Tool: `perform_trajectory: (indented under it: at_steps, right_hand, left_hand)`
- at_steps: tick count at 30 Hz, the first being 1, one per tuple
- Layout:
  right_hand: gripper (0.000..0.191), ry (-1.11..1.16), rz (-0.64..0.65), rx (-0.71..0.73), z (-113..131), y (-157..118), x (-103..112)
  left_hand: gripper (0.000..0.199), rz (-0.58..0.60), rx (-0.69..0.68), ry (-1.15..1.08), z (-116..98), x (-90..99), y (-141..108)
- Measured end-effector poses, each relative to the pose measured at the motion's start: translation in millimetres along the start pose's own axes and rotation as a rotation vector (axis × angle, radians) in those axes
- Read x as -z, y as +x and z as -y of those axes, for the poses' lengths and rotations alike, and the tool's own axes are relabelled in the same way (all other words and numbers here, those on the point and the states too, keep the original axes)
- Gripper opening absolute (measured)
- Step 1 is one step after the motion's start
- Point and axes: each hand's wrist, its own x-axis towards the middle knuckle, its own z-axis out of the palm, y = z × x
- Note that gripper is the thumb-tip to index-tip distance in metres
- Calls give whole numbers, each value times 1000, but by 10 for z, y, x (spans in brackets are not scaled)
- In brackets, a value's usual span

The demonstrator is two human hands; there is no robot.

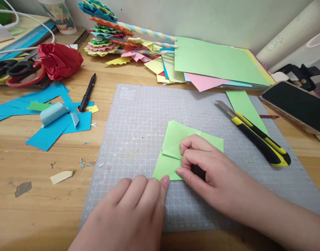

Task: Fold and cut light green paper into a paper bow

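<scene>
A light green sheet of paper point(172, 139) lies on the grey cutting mat point(139, 118), with a flap folded over part of it. My left hand point(139, 198) is closed at its lower left corner, the thumb beside the paper's near edge and the other fingers curled. My right hand point(204, 164) rests over the paper's right part, fingers curled, thumb and fingertips touching the sheet near the flap's edge. To the right, a yellow and black utility knife point(259, 136) lies with its blade out, partly over a green paper strip point(246, 108).
Blue paper strips point(55, 129), a black pen point(88, 92) and scraps lie at left. Scissors point(18, 68) and crumpled red paper point(59, 61) sit behind them. Folded paper flowers point(102, 42) and green sheets point(214, 59) are at the back. A phone point(298, 104) leans at right.
</scene>
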Motion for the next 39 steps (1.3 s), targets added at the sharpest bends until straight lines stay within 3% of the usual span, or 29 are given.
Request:
perform_trajectory:
  at_steps: [9,13,20,25,34,39]
  right_hand:
    - [22,26,5,-4,-9,-11,5]
    - [23,45,5,-1,-8,2,1]
    - [23,52,-12,25,-3,19,5]
    - [21,29,-16,49,-20,4,-1]
    - [19,37,-64,64,-45,-9,18]
    - [19,90,-36,114,-70,-31,81]
  left_hand:
    - [34,56,-30,74,45,-9,-85]
    - [28,-44,34,52,52,41,-59]
    - [23,-202,181,-286,170,45,206]
    - [17,-147,80,-541,316,-99,325]
    - [21,-72,108,-498,339,-95,364]
    - [33,-66,91,-459,333,-104,348]
